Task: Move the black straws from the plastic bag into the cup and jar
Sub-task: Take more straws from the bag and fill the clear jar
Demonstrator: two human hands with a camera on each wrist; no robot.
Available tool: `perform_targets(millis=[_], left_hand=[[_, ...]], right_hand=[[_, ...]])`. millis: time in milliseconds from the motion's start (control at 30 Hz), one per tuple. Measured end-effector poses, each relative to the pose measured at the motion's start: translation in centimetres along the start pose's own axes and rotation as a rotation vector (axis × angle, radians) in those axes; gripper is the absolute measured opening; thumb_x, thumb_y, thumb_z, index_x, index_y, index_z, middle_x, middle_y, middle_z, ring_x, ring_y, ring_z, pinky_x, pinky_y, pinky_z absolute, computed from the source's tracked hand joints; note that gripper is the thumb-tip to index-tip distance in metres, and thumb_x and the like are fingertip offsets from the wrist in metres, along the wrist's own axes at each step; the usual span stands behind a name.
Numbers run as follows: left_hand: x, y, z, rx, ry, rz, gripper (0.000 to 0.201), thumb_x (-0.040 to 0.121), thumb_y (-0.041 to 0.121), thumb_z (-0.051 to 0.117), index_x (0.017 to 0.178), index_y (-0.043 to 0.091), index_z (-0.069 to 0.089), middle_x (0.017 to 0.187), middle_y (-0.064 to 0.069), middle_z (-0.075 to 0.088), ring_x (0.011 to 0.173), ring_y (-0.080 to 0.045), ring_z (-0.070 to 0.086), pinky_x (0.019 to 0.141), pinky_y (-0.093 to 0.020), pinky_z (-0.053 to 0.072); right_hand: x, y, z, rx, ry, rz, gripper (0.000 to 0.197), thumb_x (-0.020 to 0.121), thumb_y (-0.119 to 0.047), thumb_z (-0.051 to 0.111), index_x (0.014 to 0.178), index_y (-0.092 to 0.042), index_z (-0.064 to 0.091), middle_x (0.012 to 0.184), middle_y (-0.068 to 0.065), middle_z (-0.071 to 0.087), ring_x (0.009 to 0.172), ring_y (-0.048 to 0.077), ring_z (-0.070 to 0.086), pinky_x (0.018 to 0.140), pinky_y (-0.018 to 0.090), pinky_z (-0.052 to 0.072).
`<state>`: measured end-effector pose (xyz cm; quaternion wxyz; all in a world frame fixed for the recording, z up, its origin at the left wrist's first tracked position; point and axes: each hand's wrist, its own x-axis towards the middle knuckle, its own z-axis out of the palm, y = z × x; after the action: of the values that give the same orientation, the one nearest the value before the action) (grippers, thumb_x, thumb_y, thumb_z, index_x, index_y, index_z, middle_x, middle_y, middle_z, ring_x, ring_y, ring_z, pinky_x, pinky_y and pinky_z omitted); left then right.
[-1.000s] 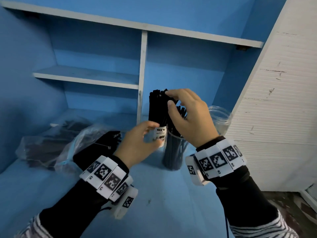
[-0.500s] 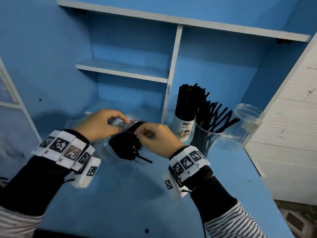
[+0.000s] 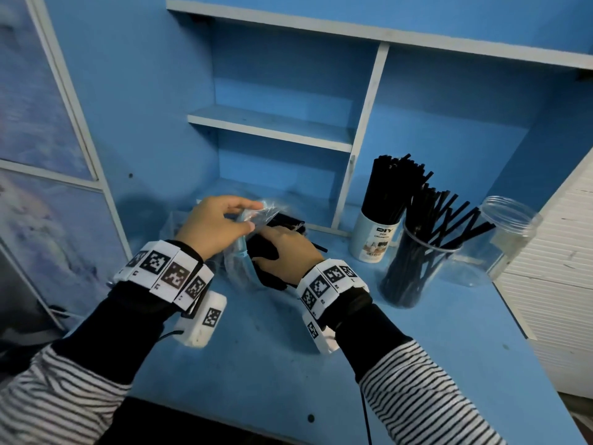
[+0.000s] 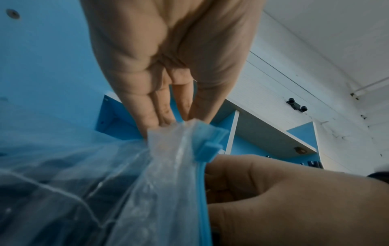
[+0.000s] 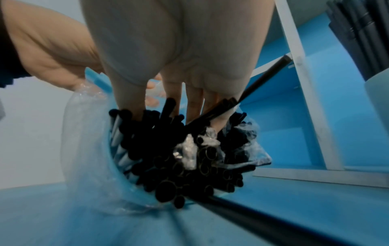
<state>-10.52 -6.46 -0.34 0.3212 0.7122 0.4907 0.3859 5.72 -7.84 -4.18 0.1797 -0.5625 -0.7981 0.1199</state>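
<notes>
Right hand (image 5: pixel 181 55): the fingers (image 5: pixel 194 103) are being pushed down among the open ends of the black straws (image 5: pixel 185 159) at the bag mouth; whether they are closing on a bundle cannot be told, since the tips are buried. Left hand (image 4: pixel 168 66): fingers together and pinched on the top edge of the plastic bag (image 4: pixel 160 159), just beside its blue slider (image 4: pixel 210 146); the mouth is being held up and open.

The bag is lying on the blue desk (image 3: pixel 401 364), left of the white cup (image 3: pixel 373 240) and the clear cup (image 3: pixel 414 274), both already holding straws; an empty jar (image 3: pixel 503 239) is standing furthest right.

Handling, judged: the straws are light, smooth and thin-walled, so likely slippery as a bundle and easily crushed; a loose wrap around the middle of a handful is being favoured over a pinch at the ends; the film is soft and may be dragged along.

Hidden: the bag's far end and remaining straw count; the right fingertips; one loose straw (image 5: pixel 263 78) is being cut off by the palm.
</notes>
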Motion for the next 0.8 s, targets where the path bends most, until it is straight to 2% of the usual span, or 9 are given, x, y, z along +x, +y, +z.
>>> perform_targets(millis=[200,400,433,500,567,667,700,800], left_hand=[[-0.1,0.2,0.0,-0.017,0.011,0.009,0.036,0.083,0.009,0.071,0.108,0.034,0.071,0.117,0.013,0.067,0.112,-0.003,0.057,0.091,-0.021,0.04],[-0.2,0.4,-0.1,-0.022,0.001,0.01,0.036,0.083,0.006,0.07,0.108,0.033,0.071,0.117,0.013,0.066,0.109,-0.001,0.056,0.092,-0.019,0.038],[-0.2,0.4,-0.1,-0.021,0.002,0.008,0.037,0.083,0.006,0.07,0.108,0.033,0.071,0.117,0.013,0.066,0.109,-0.002,0.056,0.094,-0.02,0.038],[-0.1,0.4,-0.2,-0.022,0.007,0.005,0.037,0.083,0.006,0.071,0.107,0.035,0.071,0.118,0.012,0.066,0.11,-0.003,0.056,0.099,-0.024,0.04],[-0.1,0.4,-0.2,-0.026,0.016,0.004,0.038,0.083,0.006,0.07,0.106,0.035,0.07,0.119,0.012,0.066,0.11,-0.004,0.056,0.1,-0.025,0.04],[0.1,0.5,-0.3,-0.022,0.038,0.006,0.038,0.084,0.005,0.069,0.108,0.033,0.071,0.118,0.011,0.066,0.108,-0.003,0.057,0.087,-0.012,0.039],[0.1,0.6,-0.3,-0.025,0.045,0.008,0.037,0.084,0.004,0.069,0.108,0.032,0.071,0.116,0.012,0.066,0.107,-0.003,0.057,0.086,-0.011,0.039],[0.1,0.8,-0.3,-0.019,0.052,0.024,0.037,0.084,0.005,0.069,0.107,0.033,0.071,0.116,0.012,0.066,0.109,-0.004,0.057,0.093,-0.018,0.04]], right_hand=[[-0.2,0.1,0.2,0.049,0.012,-0.022,0.048,0.089,-0.014,0.056,0.136,-0.025,0.052,0.124,0.012,0.059,0.114,0.029,0.055,0.096,0.036,0.044],[0.1,0.4,-0.1,0.11,0.095,-0.033,0.046,0.084,-0.003,0.059,0.123,-0.027,0.064,0.119,0.005,0.064,0.111,0.022,0.059,0.099,0.035,0.046],[0.2,0.5,-0.2,0.12,0.106,-0.026,0.046,0.084,-0.002,0.059,0.122,-0.028,0.065,0.119,0.004,0.066,0.111,0.021,0.059,0.1,0.034,0.046],[0.1,0.7,-0.4,0.147,0.116,-0.013,0.048,0.084,0.002,0.058,0.122,-0.025,0.066,0.12,0.003,0.068,0.112,0.018,0.06,0.099,0.022,0.043],[-0.2,0.7,-0.9,0.184,0.13,0.004,0.044,0.086,0.0,0.06,0.121,-0.023,0.067,0.118,0.002,0.069,0.109,0.015,0.062,0.095,0.016,0.042],[-0.3,0.6,-1.7,0.227,0.156,0.036,0.036,0.088,-0.007,0.064,0.12,-0.023,0.068,0.113,0.002,0.071,0.104,0.014,0.065,0.095,0.018,0.045],[-0.3,0.5,-1.9,0.234,0.163,0.047,0.035,0.088,-0.007,0.063,0.12,-0.023,0.068,0.112,0.002,0.071,0.104,0.015,0.065,0.094,0.017,0.045],[-0.3,0.4,-2.4,0.243,0.174,0.054,0.036,0.089,-0.005,0.062,0.12,-0.022,0.068,0.113,0.003,0.071,0.105,0.015,0.065,0.097,0.019,0.045]])
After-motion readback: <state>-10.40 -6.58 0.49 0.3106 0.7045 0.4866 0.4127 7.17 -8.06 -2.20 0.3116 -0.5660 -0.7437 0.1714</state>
